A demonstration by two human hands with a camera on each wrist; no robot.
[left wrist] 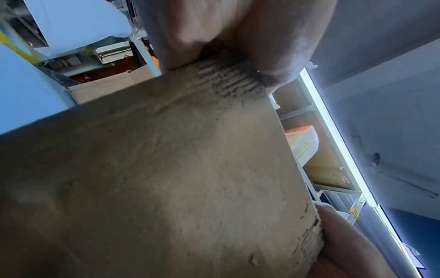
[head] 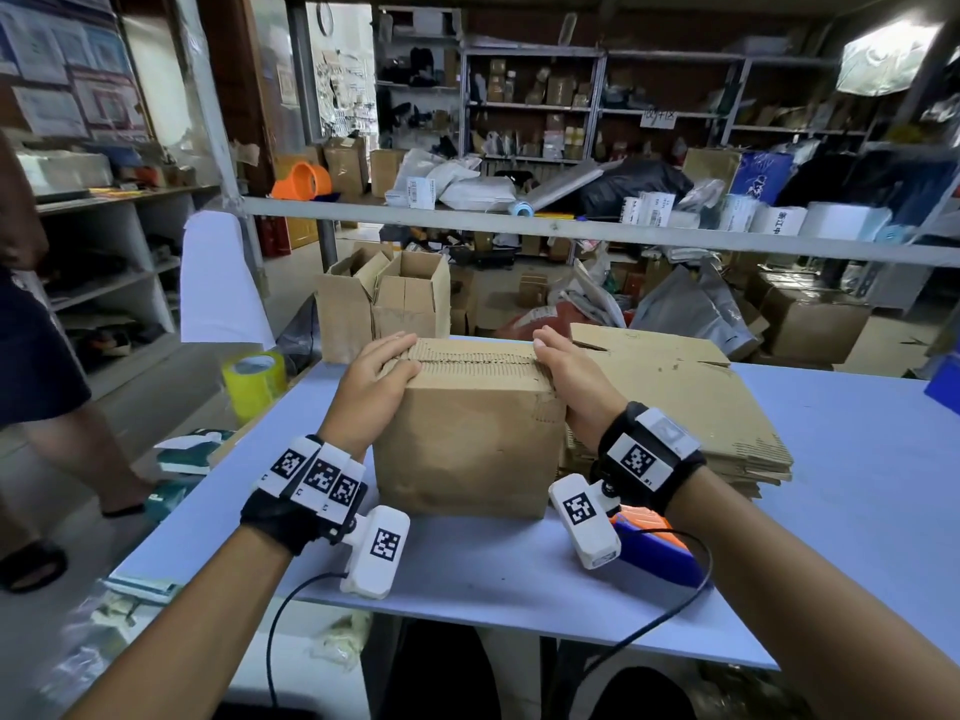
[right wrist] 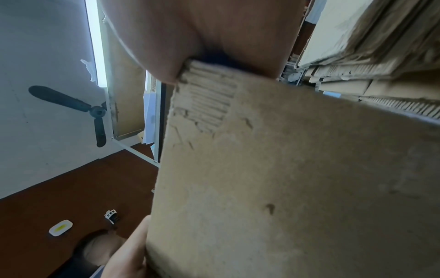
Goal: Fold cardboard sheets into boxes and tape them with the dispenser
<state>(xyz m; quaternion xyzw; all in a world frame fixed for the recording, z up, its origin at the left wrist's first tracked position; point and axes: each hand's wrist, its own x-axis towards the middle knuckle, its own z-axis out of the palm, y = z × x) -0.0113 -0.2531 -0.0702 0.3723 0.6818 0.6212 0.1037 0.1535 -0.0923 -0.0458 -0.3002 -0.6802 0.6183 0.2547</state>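
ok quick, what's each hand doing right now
Left hand: gripping the top left edge of the cardboard box, fingers curled over it.
Right hand: gripping the box's top right edge the same way.

Both arms reach fwd, forearms angled inward. Left hand (head: 375, 379) clamps box (head: 467, 433) top-left corner, fingers (left wrist: 181, 33) laid over top edge, thumb on near face. Right hand (head: 569, 376) mirrors at top-right corner, fingers (right wrist: 161, 47) over top. Wrists bent down.
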